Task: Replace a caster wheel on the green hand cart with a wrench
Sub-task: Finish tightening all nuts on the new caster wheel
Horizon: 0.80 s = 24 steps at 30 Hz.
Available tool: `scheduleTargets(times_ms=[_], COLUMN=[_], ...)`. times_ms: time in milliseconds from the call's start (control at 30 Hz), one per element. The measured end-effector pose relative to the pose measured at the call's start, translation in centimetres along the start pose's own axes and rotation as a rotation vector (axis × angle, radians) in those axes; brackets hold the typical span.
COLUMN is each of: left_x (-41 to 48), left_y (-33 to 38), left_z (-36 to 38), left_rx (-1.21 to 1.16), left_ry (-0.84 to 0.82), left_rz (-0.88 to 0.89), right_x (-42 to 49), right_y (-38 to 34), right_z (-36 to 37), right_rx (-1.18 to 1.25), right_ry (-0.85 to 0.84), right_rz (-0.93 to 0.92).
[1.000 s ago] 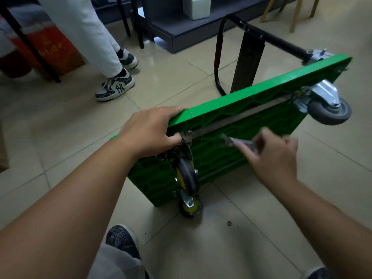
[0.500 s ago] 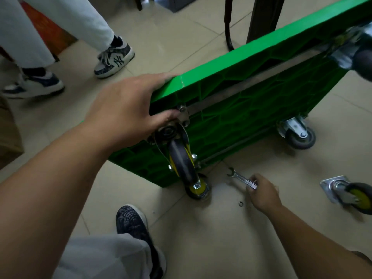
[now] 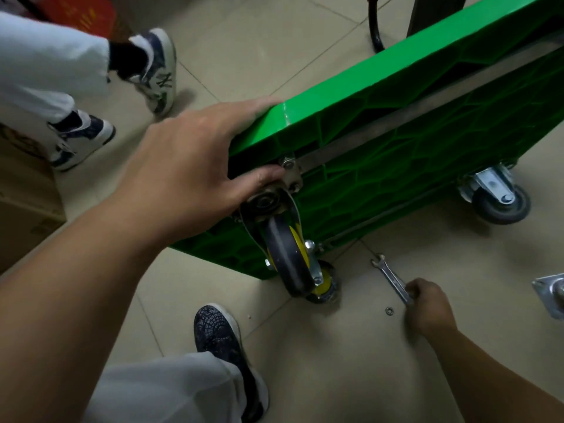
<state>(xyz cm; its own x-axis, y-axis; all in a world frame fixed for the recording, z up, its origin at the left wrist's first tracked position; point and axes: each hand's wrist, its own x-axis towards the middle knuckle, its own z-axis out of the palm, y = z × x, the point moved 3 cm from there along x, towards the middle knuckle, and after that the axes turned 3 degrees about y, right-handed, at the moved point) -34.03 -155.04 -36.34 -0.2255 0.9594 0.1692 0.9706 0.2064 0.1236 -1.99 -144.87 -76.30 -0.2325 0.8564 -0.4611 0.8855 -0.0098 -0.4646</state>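
On the tiled floor (image 3: 335,377), the green hand cart (image 3: 381,141) stands tipped on its long edge with its underside facing the person, probably to expose the mounting bolts. At the cart's near upper corner the yellow-hubbed caster wheel (image 3: 290,261) hangs from its plate. The left hand (image 3: 195,160) grips that corner, fingers over the edge, seemingly to steady it. Below the cart's lower edge the right hand (image 3: 430,303) has its fingers clenched round a wrench (image 3: 389,276), with a washer (image 3: 389,310) just beside it. A second ago the wrench was up at the cart's underside; it has since come down.
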Motion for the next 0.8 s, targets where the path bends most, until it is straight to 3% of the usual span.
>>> scheduleTargets(times_ms=[200, 333, 400, 533, 667, 800], left_x=[0.1, 0.0, 0.1, 0.1, 0.1, 0.1], left_y=[0.0, 0.0, 0.0, 0.0, -0.1, -0.1], left_z=[0.1, 0.1, 0.1, 0.1, 0.1, 0.1], left_rx=[-0.021, -0.025, -0.032, -0.031, -0.035, -0.048], left_ry=[-0.005, -0.002, -0.003, 0.003, 0.004, -0.003], left_rz=[0.004, -0.001, 0.002, 0.01, 0.004, 0.002], right_x=[-0.2, -0.6, -1.0, -3.1, -4.6, -5.0], right_y=[0.8, 0.6, 0.0, -1.8, -2.8, -3.0], right_z=[0.3, -0.4, -0.7, 1.3, 3.3, 3.4], right_rx=[0.008, -0.121, -0.183, -0.222, -0.413, -0.464], right_ry=[0.019, 0.069, 0.1, -0.065, -0.207, -0.19], right_rz=[0.006, 0.011, -0.089, -0.329, -0.303, -0.291])
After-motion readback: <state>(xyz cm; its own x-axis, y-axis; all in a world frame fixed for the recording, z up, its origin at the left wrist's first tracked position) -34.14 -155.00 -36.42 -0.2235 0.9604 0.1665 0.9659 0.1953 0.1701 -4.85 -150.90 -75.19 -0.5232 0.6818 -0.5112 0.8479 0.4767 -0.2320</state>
